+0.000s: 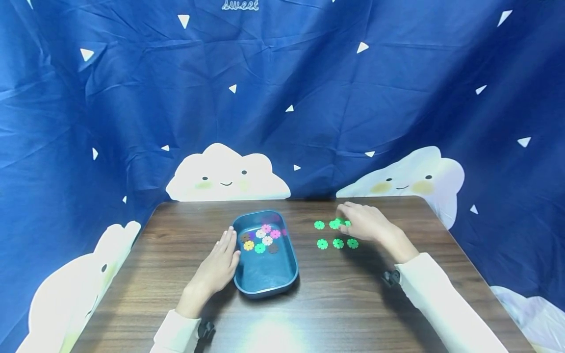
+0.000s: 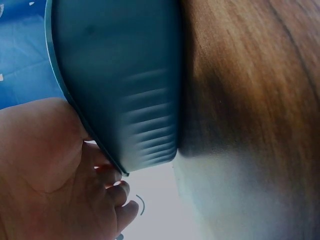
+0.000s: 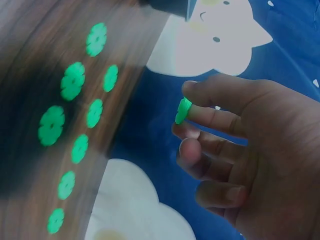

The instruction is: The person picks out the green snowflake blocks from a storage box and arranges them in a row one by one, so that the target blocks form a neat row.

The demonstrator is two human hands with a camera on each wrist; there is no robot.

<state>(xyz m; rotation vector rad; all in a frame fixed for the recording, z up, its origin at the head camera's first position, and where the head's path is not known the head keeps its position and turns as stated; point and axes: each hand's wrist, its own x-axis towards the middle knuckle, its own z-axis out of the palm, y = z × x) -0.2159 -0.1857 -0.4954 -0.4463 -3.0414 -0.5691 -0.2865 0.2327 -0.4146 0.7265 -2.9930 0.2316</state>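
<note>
In the head view, my left hand rests along the left rim of a dark teal plastic tray, its fingers fairly straight. The left wrist view shows the tray's ribbed outer wall beside that hand. My right hand is over the right part of the table. Its thumb and index finger pinch a green flower-shaped disc, as the right wrist view shows, while the other fingers are loosely bent. Below it, more green discs lie in two rows; the hand partly hides the far row.
Inside the tray lie several flower-shaped discs, among them an orange one, a pink one and a brown one. The wooden table ends at a blue curtain with white clouds.
</note>
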